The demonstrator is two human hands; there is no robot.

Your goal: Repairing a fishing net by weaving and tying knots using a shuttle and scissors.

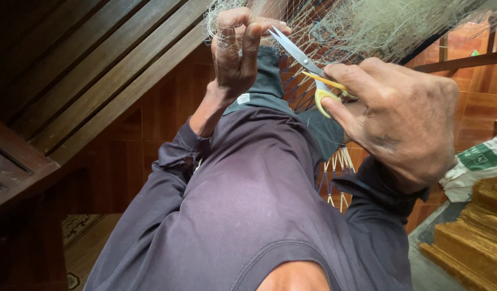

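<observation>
1. One slatted wooden wall fills the far left, its dark boards running diagonally across the view.
2. One patterned mat lies on the floor at lower left, only partly in view.
3. One dark purple long-sleeved garment covers the person's body across the middle, with two sleeves running up to the two hands.
4. The left hand is raised at top centre, its fingers clenched around a pinch of pale fishing net; the strands are gathered under the curled fingers and thumb.
5. The one net hangs across the top of the view from above the left hand to the upper right corner, fine and tangled, with coarser mesh showing lower down between the arms.
6. One pair of scissors with yellow handles sits between the hands; the two blades stand slightly parted, tips just beside the left hand's fingers and touching the net.
7. The right hand grasps the scissors, fingers through the handle loops, thumb on top.
8. One white sack with a green patch lies at the right edge.
9. One set of gold-coloured stepped mouldings sits at lower right, below the sack.
</observation>
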